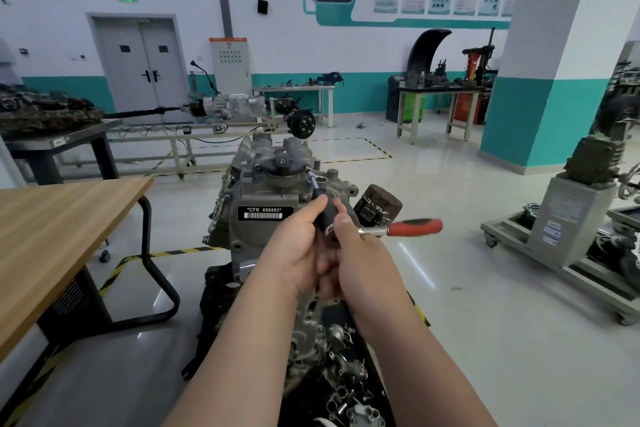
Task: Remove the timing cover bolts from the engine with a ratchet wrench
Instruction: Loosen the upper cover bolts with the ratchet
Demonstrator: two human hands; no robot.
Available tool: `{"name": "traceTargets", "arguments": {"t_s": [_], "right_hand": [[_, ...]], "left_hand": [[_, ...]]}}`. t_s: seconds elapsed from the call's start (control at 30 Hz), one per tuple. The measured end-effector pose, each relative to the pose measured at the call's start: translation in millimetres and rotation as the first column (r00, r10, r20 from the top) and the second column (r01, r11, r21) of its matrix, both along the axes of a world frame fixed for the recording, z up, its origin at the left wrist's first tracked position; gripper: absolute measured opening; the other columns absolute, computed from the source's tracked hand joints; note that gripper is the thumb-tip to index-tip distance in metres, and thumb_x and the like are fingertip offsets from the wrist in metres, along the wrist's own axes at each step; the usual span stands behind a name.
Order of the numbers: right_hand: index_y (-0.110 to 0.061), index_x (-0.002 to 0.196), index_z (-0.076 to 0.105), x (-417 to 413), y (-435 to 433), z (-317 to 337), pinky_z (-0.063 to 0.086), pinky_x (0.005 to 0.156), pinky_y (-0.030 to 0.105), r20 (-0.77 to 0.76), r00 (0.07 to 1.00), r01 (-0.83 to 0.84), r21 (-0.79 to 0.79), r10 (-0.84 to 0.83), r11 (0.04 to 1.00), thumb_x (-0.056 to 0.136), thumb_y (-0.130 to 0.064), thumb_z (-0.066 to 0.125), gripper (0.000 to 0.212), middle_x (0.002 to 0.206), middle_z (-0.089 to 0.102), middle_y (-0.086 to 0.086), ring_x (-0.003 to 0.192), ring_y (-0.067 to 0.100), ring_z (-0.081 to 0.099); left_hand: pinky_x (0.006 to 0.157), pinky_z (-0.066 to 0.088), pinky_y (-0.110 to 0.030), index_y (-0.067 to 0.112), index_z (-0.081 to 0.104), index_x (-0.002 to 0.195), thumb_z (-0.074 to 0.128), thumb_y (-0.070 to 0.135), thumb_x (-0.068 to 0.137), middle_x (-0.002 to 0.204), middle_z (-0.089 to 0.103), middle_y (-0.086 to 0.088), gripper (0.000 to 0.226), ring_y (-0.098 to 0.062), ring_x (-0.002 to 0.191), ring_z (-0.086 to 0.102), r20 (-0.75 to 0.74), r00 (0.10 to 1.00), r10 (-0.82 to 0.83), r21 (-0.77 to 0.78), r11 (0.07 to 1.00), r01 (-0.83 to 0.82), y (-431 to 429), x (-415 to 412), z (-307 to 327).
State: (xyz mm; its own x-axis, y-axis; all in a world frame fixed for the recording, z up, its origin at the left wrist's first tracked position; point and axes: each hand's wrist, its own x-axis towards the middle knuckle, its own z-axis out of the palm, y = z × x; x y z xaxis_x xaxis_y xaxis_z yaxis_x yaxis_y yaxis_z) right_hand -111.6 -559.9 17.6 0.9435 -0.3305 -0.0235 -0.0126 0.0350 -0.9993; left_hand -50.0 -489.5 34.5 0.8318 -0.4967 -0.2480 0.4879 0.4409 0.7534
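Ratchet wrench point(412, 227) and bolt share one slanted axis. The extension bar point(314, 181) runs from the hands up and away to the left, and its socket end sits on a bolt point(307, 168) at the upper right edge of the timing cover on the engine point(242, 218), just beside the black filler cap point(282, 163). The left hand point(298, 253) wraps its thumb and fingers round the black collar low on that bar. The right hand point(356, 253) lies just below it, touching it, and holds the ratchet head with the thumb curled over the top; the fingers tucked beneath are mostly hidden. The red handle juts out to the right, crosswise to the bar, free of both hands and near the rusty oil filter point(379, 206). The right hand is the nearer to that handle. By my reading the coming move is a swing of the handle about the bar's axis, the left hand steadying the socket on the bolt. A tilt off that axis could let it slip.
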Motion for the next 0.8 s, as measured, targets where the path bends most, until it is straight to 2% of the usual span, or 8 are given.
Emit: {"name": "traceTargets", "arguments": {"t_s": [0.1,0.23,0.3,0.4,0.53,0.67,0.73,0.8], "right_hand": [[-0.016,0.062,0.059,-6,-14,5,0.05,0.052,0.031,0.044,0.996,0.092,-0.451,-0.081,0.888,0.091,-0.058,0.044,0.053,0.047,0.06,-0.001,0.046,0.015,0.061],[-0.023,0.061,0.05,-12,-21,16,0.032,0.044,0.028,0.121,0.978,0.203,-0.718,-0.167,0.666,0.085,-0.061,0.052,0.045,0.049,0.053,-0.004,0.046,0.009,0.051],[-0.027,0.069,0.05,-13,-21,19,0.029,0.045,0.027,0.172,0.964,0.262,-0.751,-0.204,0.606,0.084,-0.059,0.056,0.037,0.055,0.053,-0.008,0.051,0.006,0.049],[-0.029,0.082,0.05,-13,-20,19,0.03,0.048,0.027,0.205,0.956,0.29,-0.769,-0.21,0.569,0.085,-0.057,0.057,0.029,0.062,0.056,-0.009,0.059,0.007,0.051],[-0.034,0.1,0.049,-12,-16,12,0.029,0.049,0.022,0.277,0.943,0.333,-0.771,-0.186,0.543,0.087,-0.055,0.055,0.025,0.064,0.053,-0.014,0.058,0.0,0.046],[-0.036,0.121,0.042,-12,-7,7,0.038,0.057,0.027,0.332,0.936,0.342,-0.771,-0.119,0.537,0.093,-0.047,0.05,0.031,0.093,0.055,-0.016,0.077,0.011,0.057],[-0.032,0.128,0.035,-10,-2,6,0.04,0.063,0.032,0.316,0.945,0.317,-0.815,-0.087,0.486,0.097,-0.044,0.042,0.034,0.114,0.053,-0.009,0.093,0.019,0.06],[-0.028,0.128,0.032,-7,-1,6,0.036,0.062,0.033,0.285,0.955,0.29,-0.852,-0.08,0.436,0.099,-0.044,0.035,0.033,0.117,0.053,-0.006,0.095,0.021,0.061]], "left_hand": [[0.073,0.055,-0.023,0.004,0.061,0.099,0.053,0.025,0.097,0.076,0.066,-0.003,0.023,-0.013,0.06,0.062,-0.133,0.991,0.026,-0.213,0.976,-0.054,-6,0,-2],[0.103,0.045,-0.032,0.001,0.054,0.112,0.052,0.022,0.099,0.08,0.062,-0.005,0.025,-0.014,0.076,0.06,-0.156,0.988,0.024,-0.282,0.957,-0.067,-11,1,-2],[0.091,0.055,-0.031,0.002,0.052,0.123,0.052,0.023,0.099,0.086,0.061,-0.005,0.032,-0.014,0.082,0.06,-0.151,0.988,0.011,-0.279,0.959,-0.054,-14,1,0],[0.062,0.061,-0.034,0.004,0.059,0.109,0.051,0.025,0.099,0.083,0.065,-0.006,0.024,-0.018,0.08,0.066,-0.105,0.994,0.03,-0.24,0.969,-0.055,-16,1,0],[0.072,0.061,-0.037,0.005,0.058,0.127,0.051,0.032,0.099,0.117,0.066,-0.012,0.04,-0.023,0.1,0.068,-0.063,0.998,0.016,-0.199,0.98,-0.028,-14,1,-1],[0.048,0.055,-0.026,0.003,0.069,0.083,0.05,0.033,0.099,0.068,0.069,-0.01,0.038,-0.02,0.057,0.07,-0.044,0.998,-0.044,-0.187,0.982,0.035,-10,-1,-1],[0.044,0.051,-0.021,0.008,0.07,0.06,0.049,0.03,0.1,0.057,0.065,-0.004,0.051,-0.014,0.05,0.066,-0.005,1.0,-0.025,-0.18,0.983,0.024,-10,0,-3],[0.044,0.049,-0.018,0.012,0.067,0.054,0.048,0.03,0.1,0.052,0.061,0.0,0.053,-0.011,0.046,0.062,0.022,0.999,-0.024,-0.152,0.988,0.027,-10,1,-2]]}}
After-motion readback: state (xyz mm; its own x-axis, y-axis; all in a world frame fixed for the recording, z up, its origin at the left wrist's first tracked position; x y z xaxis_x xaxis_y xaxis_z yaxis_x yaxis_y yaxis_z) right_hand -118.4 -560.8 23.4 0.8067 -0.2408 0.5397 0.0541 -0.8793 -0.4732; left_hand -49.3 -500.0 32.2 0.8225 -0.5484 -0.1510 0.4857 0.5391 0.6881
